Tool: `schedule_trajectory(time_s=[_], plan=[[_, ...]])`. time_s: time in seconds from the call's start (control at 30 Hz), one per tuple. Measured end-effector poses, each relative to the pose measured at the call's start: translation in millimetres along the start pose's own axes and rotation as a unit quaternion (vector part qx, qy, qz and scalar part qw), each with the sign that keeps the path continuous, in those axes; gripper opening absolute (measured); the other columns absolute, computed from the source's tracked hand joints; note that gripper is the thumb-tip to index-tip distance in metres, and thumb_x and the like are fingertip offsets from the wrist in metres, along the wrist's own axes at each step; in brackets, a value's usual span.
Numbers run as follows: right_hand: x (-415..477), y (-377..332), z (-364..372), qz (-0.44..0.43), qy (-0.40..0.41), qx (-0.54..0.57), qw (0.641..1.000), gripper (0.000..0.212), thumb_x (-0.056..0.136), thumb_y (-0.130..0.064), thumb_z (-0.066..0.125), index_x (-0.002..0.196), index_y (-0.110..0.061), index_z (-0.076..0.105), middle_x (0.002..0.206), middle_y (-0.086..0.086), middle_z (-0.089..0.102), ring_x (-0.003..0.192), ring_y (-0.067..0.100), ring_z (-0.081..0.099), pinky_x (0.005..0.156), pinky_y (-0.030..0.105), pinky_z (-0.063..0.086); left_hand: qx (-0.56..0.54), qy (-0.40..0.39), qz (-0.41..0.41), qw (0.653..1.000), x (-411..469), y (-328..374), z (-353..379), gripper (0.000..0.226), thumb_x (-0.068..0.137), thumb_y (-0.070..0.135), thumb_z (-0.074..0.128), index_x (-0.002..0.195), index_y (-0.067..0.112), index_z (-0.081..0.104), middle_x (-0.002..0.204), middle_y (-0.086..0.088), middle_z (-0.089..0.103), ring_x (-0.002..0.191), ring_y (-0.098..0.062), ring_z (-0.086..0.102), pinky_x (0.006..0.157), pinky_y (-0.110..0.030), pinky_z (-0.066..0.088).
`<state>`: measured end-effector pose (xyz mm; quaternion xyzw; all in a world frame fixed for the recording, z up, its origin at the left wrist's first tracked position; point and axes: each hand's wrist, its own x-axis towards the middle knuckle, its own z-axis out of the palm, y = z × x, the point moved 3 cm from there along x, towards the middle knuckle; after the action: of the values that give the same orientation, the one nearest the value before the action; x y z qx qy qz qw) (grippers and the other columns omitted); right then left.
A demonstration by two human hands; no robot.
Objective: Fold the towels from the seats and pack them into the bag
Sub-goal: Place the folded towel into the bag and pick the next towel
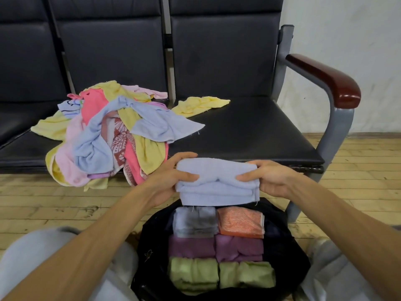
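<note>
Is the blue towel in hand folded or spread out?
Folded: the light blue towel is a compact layered block, gripped between left hand and right hand.

No legible text, label, brand, number or sign is found in the head view. The red-and-white towel at centre left of the frame carries a printed ornamental pattern, not lettering. The pale towel further up and to the left bears a few black strokes; they are too small to tell whether they form characters.
</note>
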<state>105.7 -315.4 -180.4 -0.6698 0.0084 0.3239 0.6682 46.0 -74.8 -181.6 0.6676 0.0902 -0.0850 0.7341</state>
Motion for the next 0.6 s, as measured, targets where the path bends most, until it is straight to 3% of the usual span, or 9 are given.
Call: schedule_trajectory(time_s=[0.07, 0.17, 0.23, 0.3, 0.37, 0.43, 0.5, 0.6], plan=[[3, 6, -1, 0.014, 0.006, -0.018, 1.000, 0.038, 0.071, 0.011, 0.075, 0.108, 0.011, 0.067, 0.107, 0.018, 0.072, 0.095, 0.028, 0.071, 0.073, 0.033, 0.059, -0.024, 0.015, -0.010, 1.000, -1, -5, 0, 0.051, 0.074, -0.010, 0.072, 0.118, 0.014, 0.062, 0.111, -0.008, 0.069, 0.092, -0.020, 0.070, 0.072, -0.033, 0.059], [9, 14, -3, 0.004, 0.041, -0.033, 0.999, 0.036, 0.075, 0.006, 0.075, 0.110, 0.010, 0.067, 0.109, 0.019, 0.071, 0.099, 0.030, 0.070, 0.077, 0.035, 0.058, -0.012, 0.024, -0.049, 0.998, -4, -16, -1, 0.032, 0.078, -0.003, 0.073, 0.110, -0.003, 0.066, 0.101, -0.013, 0.074, 0.082, -0.017, 0.073, 0.064, -0.023, 0.057], [12, 18, 1, -0.028, 0.038, -0.110, 0.993, 0.021, 0.084, 0.001, 0.070, 0.103, 0.010, 0.068, 0.095, 0.022, 0.070, 0.082, 0.030, 0.068, 0.070, 0.035, 0.055, 0.016, 0.026, -0.055, 0.998, -2, -26, -6, 0.030, 0.084, 0.003, 0.070, 0.113, -0.002, 0.065, 0.106, -0.013, 0.072, 0.082, -0.015, 0.072, 0.066, -0.023, 0.057], [16, 23, 12, -0.046, 0.011, -0.197, 0.979, 0.017, 0.093, -0.010, 0.063, 0.095, 0.006, 0.067, 0.074, 0.018, 0.064, 0.061, 0.024, 0.060, 0.061, 0.035, 0.048, 0.052, 0.015, -0.055, 0.997, 2, -39, -14, 0.032, 0.089, 0.015, 0.067, 0.120, 0.010, 0.062, 0.112, -0.006, 0.071, 0.092, -0.016, 0.070, 0.076, -0.031, 0.059], [23, 35, 20, -0.040, -0.007, -0.219, 0.975, 0.022, 0.098, -0.020, 0.058, 0.095, 0.000, 0.067, 0.065, 0.012, 0.064, 0.050, 0.019, 0.057, 0.055, 0.033, 0.047, 0.081, 0.013, -0.074, 0.994, 6, -57, -23, 0.036, 0.092, 0.031, 0.065, 0.126, 0.023, 0.057, 0.118, 0.002, 0.068, 0.105, -0.018, 0.066, 0.085, -0.040, 0.057], [38, 52, 21, -0.039, 0.006, -0.202, 0.979, 0.018, 0.098, -0.023, 0.059, 0.091, -0.009, 0.067, 0.058, 0.007, 0.063, 0.044, 0.014, 0.054, 0.048, 0.028, 0.047, 0.070, 0.021, -0.092, 0.993, 12, -82, -27, 0.035, 0.094, 0.038, 0.058, 0.127, 0.027, 0.055, 0.120, 0.005, 0.066, 0.107, -0.016, 0.063, 0.082, -0.037, 0.055], [57, 75, 18, -0.030, 0.028, -0.219, 0.975, 0.021, 0.095, -0.024, 0.064, 0.091, -0.004, 0.067, 0.057, 0.007, 0.062, 0.043, 0.012, 0.053, 0.044, 0.023, 0.044, 0.047, 0.036, -0.112, 0.992, 18, -108, -28, 0.030, 0.098, 0.035, 0.054, 0.125, 0.023, 0.055, 0.113, 0.006, 0.067, 0.099, -0.013, 0.063, 0.079, -0.032, 0.053], [83, 122, 12, 0.043, 0.057, -0.226, 0.972, 0.028, 0.091, -0.022, 0.069, 0.107, 0.001, 0.066, 0.072, 0.012, 0.062, 0.051, 0.012, 0.053, 0.046, 0.021, 0.045, 0.050, 0.035, -0.179, 0.982, 27, -153, -32, 0.026, 0.101, 0.022, 0.050, 0.124, 0.012, 0.057, 0.107, -0.005, 0.068, 0.093, -0.019, 0.065, 0.078, -0.035, 0.053]])
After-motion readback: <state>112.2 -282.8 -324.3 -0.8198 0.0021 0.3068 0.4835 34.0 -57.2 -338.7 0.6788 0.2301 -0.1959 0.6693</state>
